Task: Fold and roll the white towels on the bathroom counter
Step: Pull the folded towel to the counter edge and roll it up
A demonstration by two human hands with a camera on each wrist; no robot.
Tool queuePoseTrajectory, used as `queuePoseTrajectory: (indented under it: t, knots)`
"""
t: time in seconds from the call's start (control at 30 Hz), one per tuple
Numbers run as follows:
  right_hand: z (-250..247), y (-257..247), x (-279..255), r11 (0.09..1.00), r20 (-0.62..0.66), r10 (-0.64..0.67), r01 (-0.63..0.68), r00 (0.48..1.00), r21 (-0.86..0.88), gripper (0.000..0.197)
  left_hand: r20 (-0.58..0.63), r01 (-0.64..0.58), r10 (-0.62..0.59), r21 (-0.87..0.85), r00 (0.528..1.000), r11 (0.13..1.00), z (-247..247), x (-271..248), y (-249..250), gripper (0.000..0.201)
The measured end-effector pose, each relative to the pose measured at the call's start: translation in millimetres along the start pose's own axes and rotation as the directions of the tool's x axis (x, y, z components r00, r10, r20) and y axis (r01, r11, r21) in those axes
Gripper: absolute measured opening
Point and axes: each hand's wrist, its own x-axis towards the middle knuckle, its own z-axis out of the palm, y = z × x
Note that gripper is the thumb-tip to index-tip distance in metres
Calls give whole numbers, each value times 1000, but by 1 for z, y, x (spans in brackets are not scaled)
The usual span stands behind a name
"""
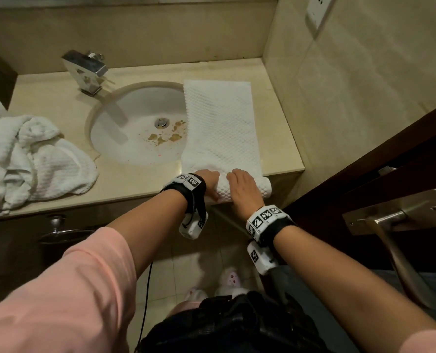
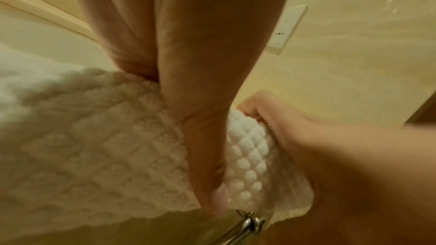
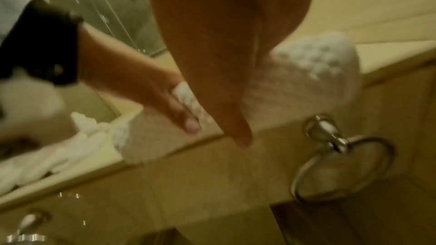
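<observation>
White waffle-textured towel (image 1: 220, 128) folded into a long narrow strip, lying flat and stretching straight away from both hands. Its near end is curled into a short, tight roll (image 1: 237, 191) right under the fingers, with the roll's end poking out just right of the right hand, at the near edge. Well off to the left of the left hand sits a crumpled heap of white towels (image 1: 31, 159), unfolded and bunched.

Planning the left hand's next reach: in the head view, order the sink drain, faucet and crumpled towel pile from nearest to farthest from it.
From the left hand:
1. Sink drain, in the basin, up and left.
2. Crumpled towel pile, counter's left end.
3. Faucet, back left behind the basin.
</observation>
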Motion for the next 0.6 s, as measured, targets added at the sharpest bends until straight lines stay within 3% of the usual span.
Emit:
queuePoseTrajectory:
  t: [0.3, 0.43, 0.5, 0.6]
  knots:
    - [8, 18, 1, 980, -111, -197, 194, 974, -38, 48, 34, -6, 6, 1, 999, 1000, -6, 0, 1, 70]
    - [8, 18, 4, 984, -105, -165, 171, 981, 55, 37, 18, 5, -4, -11, 1000, 1000, -5, -3, 0, 70]
    - [4, 17, 5, 987, -31, -116, 118, 993, 108, 33, -14, 21, -22, -40, 1000, 999, 0, -6, 1, 73]
    - [-7, 16, 17, 999, 169, -31, 24, 985, 43, 30, -85, 17, -31, -151, 996, 988, 12, -11, 2, 78]
